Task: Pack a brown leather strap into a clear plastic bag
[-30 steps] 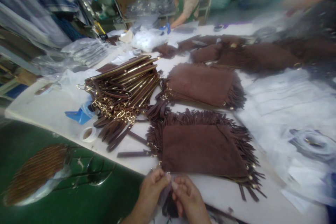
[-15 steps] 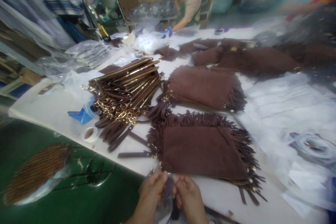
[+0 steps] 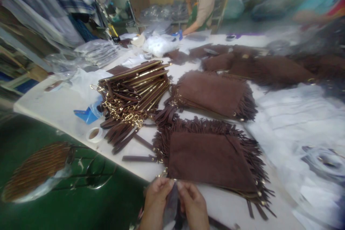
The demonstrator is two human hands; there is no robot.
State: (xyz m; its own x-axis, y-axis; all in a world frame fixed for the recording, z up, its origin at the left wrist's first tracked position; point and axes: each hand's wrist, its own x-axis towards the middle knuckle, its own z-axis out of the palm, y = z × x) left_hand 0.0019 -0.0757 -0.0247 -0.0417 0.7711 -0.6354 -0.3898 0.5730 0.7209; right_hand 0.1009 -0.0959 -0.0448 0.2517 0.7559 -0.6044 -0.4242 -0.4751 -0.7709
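Lying left of centre: a smooth, white, ring-shaped roll (image 3: 99, 135) near the edge of the white table (image 3: 45, 104).
Gold zips: dark brown, suede-like flat pouches (image 3: 140, 90), fanned over one another, with shiny metal trim and clasps.
Left hand (image 3: 157, 197): at bottom centre, your thumb and finger pinch the upper end of a thin, dark grey, filmy-looking strip (image 3: 170, 206).
Strip: it hangs between your hands, its lower end too blurred to tell; it should be light, limp and perhaps slippery, so hold it by that top end with flat fingertips.
Right hand (image 3: 193, 201): your fingertips close on the same end from the other side.
Suede fringe: right of centre, just beyond your hands, a dark brown, rectangular, suede-like pouch (image 3: 210, 158), probably soft and pliable, edged with cut strands.
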